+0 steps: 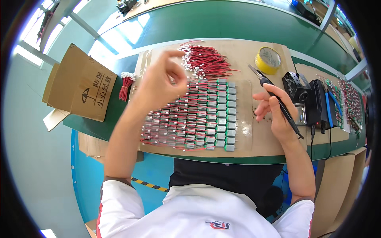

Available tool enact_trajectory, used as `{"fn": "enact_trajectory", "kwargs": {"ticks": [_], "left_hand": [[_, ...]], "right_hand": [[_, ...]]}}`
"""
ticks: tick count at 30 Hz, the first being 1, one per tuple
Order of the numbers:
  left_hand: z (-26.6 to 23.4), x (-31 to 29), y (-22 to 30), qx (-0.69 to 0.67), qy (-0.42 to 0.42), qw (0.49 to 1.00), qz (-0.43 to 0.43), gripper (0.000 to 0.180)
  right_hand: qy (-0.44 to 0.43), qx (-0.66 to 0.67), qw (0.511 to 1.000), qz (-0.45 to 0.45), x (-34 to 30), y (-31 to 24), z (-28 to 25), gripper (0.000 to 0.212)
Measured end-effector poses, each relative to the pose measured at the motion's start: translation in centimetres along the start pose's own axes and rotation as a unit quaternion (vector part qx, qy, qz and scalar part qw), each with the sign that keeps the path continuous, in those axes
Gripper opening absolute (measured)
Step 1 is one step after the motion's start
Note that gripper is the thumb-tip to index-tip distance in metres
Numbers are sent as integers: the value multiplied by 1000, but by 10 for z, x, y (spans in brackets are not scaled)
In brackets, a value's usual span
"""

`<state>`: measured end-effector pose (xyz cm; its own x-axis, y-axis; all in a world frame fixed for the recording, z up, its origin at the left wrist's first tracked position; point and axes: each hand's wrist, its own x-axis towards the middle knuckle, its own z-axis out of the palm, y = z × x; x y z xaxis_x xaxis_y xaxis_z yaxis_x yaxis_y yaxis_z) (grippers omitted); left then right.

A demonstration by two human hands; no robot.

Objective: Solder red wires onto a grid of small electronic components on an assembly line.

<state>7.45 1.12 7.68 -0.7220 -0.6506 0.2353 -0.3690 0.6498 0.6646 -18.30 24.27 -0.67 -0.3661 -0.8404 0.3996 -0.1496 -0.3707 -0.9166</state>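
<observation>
Two bare forearms of ours reach over the green bench (254,160), where a cardboard sheet (262,137) lies under most of the work. Our right grip (282,116) is closed around a soldering iron (286,114), its dark handle crossing the palm, its metal tip pointing up and away from us, toward the left. Our left grip (164,85) is curled, thumb and fingers drawn close together, and blurred; we cannot tell whether it pinches anything. It sits above the upper left part of the parts array, near the pile of red leads.

Many small grey-and-green motors (221,114) lie in close rows on the sheet between our arms, with red wires running across them toward the left. Just beyond them is a loose pile of red leads (208,61) with white connectors. A tied-looking bundle (125,87) of similar leads lies to the left, beside an open cardboard box (79,85).

Near the iron's tip stands a yellow round container (266,70). On the right we have a black soldering station (316,101), with blue-handled pliers (329,109) against its side.
</observation>
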Motion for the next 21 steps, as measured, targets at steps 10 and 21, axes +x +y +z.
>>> {"fn": "enact_trajectory", "kwargs": {"ticks": [10, 21], "left_hand": [[72, -40, 48, -232, -142, 962, -36, 64], [80, -26, 44, -258, -161, 952, -46, 30]], "right_hand": [[-4, 68, 995, 67, 1, -16, 22, 41], [-23, 63, 996, 60, 5, -17, 32, 36]]}}
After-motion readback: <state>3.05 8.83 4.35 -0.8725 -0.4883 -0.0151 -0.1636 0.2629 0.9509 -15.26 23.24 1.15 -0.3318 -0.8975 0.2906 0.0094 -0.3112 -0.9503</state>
